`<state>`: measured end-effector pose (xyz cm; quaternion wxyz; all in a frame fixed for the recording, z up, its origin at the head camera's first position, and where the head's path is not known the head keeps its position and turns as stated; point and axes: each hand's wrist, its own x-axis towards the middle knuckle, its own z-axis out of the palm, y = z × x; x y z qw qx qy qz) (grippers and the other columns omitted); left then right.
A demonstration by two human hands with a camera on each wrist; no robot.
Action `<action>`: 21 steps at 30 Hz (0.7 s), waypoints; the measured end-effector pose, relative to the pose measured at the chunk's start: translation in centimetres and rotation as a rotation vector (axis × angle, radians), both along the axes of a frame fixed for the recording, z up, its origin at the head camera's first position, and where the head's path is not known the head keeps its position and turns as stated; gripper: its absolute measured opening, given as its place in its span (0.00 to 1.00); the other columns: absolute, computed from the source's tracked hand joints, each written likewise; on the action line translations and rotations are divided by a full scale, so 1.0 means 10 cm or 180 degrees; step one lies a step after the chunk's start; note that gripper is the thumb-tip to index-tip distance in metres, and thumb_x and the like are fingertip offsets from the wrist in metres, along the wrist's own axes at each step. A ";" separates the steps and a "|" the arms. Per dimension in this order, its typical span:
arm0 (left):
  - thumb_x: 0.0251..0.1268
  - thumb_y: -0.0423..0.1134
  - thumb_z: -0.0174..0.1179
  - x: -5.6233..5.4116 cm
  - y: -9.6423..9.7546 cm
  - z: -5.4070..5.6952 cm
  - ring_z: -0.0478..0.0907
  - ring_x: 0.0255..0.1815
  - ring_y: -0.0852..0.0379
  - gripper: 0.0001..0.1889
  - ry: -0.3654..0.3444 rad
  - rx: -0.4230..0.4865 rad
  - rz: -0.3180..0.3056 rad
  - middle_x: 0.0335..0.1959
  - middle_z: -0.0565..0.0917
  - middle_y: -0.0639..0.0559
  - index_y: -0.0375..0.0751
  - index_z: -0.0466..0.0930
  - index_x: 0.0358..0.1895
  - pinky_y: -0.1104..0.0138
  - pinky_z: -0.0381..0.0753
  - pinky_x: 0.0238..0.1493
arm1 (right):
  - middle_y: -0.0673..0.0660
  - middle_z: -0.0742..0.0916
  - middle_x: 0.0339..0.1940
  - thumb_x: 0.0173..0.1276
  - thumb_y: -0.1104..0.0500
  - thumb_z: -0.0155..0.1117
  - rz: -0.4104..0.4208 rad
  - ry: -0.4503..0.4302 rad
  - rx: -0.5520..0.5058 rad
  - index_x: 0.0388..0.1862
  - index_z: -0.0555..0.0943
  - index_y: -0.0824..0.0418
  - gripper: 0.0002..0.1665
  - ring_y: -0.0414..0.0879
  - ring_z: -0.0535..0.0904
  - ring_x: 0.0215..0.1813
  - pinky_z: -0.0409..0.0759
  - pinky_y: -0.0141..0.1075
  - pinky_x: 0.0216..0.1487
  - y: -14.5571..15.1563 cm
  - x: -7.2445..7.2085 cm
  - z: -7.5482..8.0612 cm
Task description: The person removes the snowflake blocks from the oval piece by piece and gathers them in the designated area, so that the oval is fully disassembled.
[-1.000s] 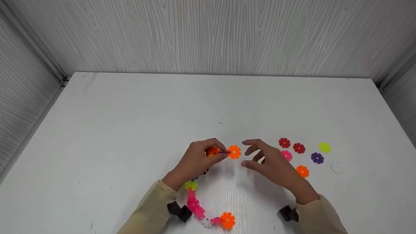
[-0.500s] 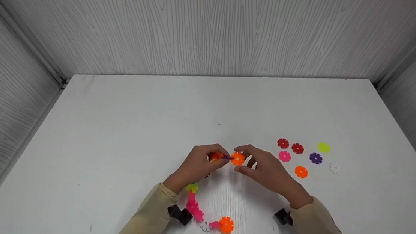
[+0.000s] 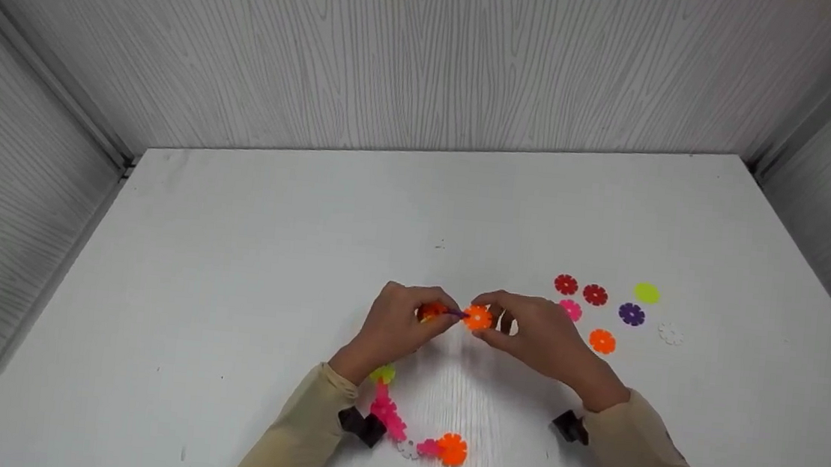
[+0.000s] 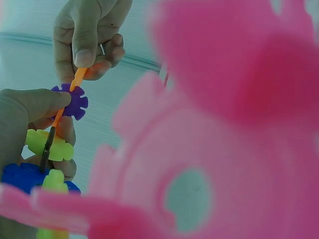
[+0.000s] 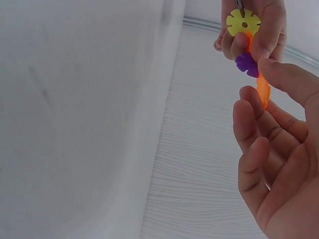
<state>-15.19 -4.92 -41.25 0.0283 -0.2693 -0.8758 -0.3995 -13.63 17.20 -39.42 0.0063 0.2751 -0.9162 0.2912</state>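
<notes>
My left hand [image 3: 400, 322] pinches a purple notched disc [image 4: 78, 104] between thumb and fingers. It belongs to a curved chain of interlocking plastic snowflake discs. From the purple disc, an orange disc [image 3: 478, 318] sticks out edge-on to it, and my right hand [image 3: 545, 339] holds its far side between thumb and index finger. Below the left hand the chain runs on through a lime disc [image 3: 383, 374], pink discs [image 3: 386, 414], a clear disc [image 3: 408, 449] and an end orange disc. Blue and lime discs [image 4: 50, 144] show under the left palm in the left wrist view.
Loose discs lie on the white table to the right: two red [image 3: 595, 294], one pink [image 3: 570, 309], an orange [image 3: 602, 342], a purple [image 3: 632, 314], a yellow [image 3: 647, 293] and a clear one [image 3: 671, 333]. Grey wood-grain panels [image 3: 430, 62] wall the table's back and sides.
My right hand has come left and down to the orange disc, and its thumb and index finger have closed on it. The left hand has shifted slightly right, still holding the chain.
</notes>
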 end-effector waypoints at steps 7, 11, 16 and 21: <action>0.63 0.44 0.64 0.00 0.02 0.03 0.80 0.30 0.61 0.08 0.0010 -0.0022 -0.0026 0.34 0.89 0.55 0.46 0.88 0.38 0.69 0.76 0.39 | 0.48 0.86 0.31 0.60 0.55 0.71 0.0067 0.0044 0.0016 0.53 0.82 0.55 0.21 0.39 0.77 0.32 0.76 0.26 0.31 0.04 -0.02 0.02; 0.62 0.45 0.64 0.02 0.04 0.02 0.80 0.31 0.61 0.08 0.0124 -0.0139 0.0097 0.34 0.89 0.57 0.48 0.88 0.38 0.66 0.72 0.42 | 0.49 0.87 0.31 0.60 0.55 0.71 0.0135 0.0210 0.0028 0.52 0.82 0.56 0.21 0.40 0.78 0.31 0.77 0.26 0.32 0.06 -0.03 0.01; 0.64 0.45 0.63 0.06 0.07 0.02 0.81 0.33 0.60 0.08 0.0139 -0.0107 0.0075 0.36 0.89 0.56 0.48 0.88 0.39 0.66 0.79 0.40 | 0.49 0.86 0.29 0.58 0.56 0.73 0.0274 0.0342 -0.0016 0.52 0.82 0.57 0.21 0.40 0.77 0.30 0.78 0.27 0.31 0.12 -0.05 0.00; 0.64 0.43 0.62 0.07 0.08 0.03 0.81 0.34 0.58 0.08 0.0114 -0.0045 -0.0078 0.37 0.89 0.54 0.46 0.87 0.40 0.60 0.83 0.39 | 0.50 0.85 0.27 0.57 0.57 0.74 0.0436 0.0400 0.0005 0.50 0.83 0.57 0.21 0.41 0.76 0.28 0.78 0.28 0.29 0.17 -0.07 0.02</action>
